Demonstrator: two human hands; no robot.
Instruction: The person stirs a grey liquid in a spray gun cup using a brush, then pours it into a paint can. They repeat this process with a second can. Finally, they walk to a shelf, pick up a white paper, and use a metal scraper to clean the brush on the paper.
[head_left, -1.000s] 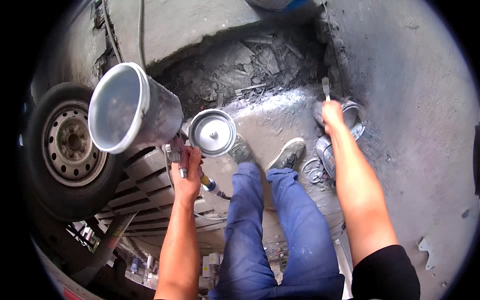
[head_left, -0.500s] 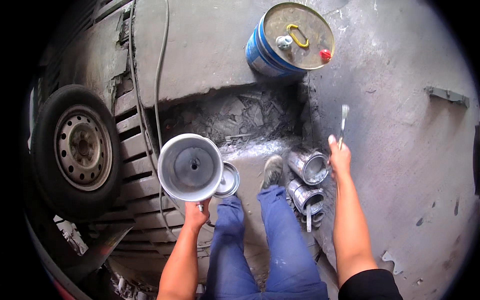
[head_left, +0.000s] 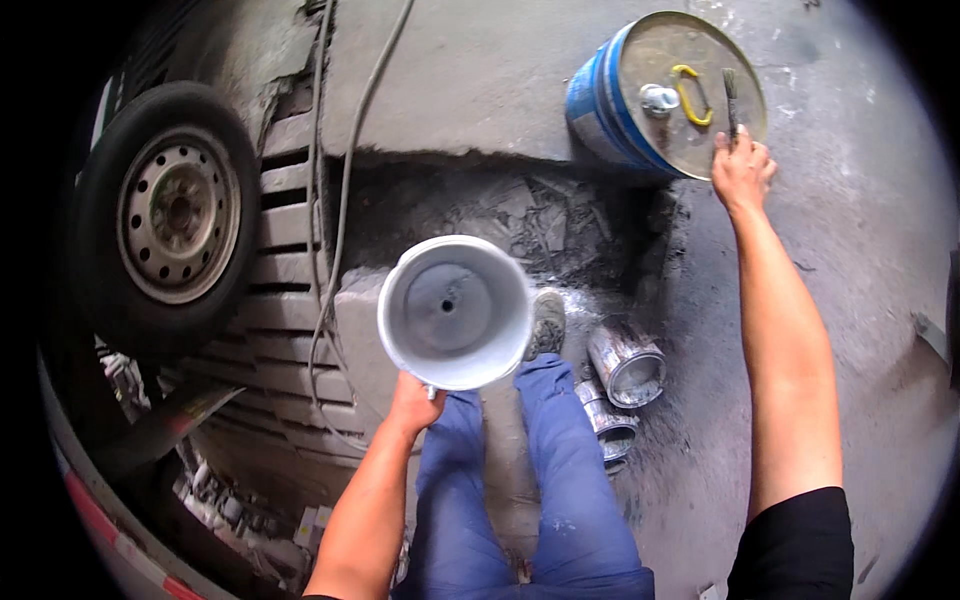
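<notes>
My left hand [head_left: 413, 404] is closed at the near lower side of a round grey metal cup [head_left: 500, 340], whose open mouth faces up with a dark hole in its bottom. A small metal stub shows beside my fingers; what they grip underneath is hidden. My right hand [head_left: 743, 172] reaches out to the near right rim of a blue steel drum [head_left: 610, 110]. Between its fingers stands a paintbrush [head_left: 731, 95], dark bristles pointing away from me over the drum lid. The lid carries a white spout cap [head_left: 658, 100] and a yellow handle [head_left: 692, 95].
Two paint-smeared tins [head_left: 626, 360] lie on their sides by my right foot [head_left: 547, 325]. Ahead is a rubble-filled pit [head_left: 510, 215] with a broken edge. A wheel [head_left: 180, 205] stands at left. Hoses [head_left: 350, 170] run over the slatted floor [head_left: 285, 265].
My right hand has moved forward with the paintbrush, from beside the tins to the drum's rim, covering the red cap. The cup has shifted right and forward in the picture; the view has turned.
</notes>
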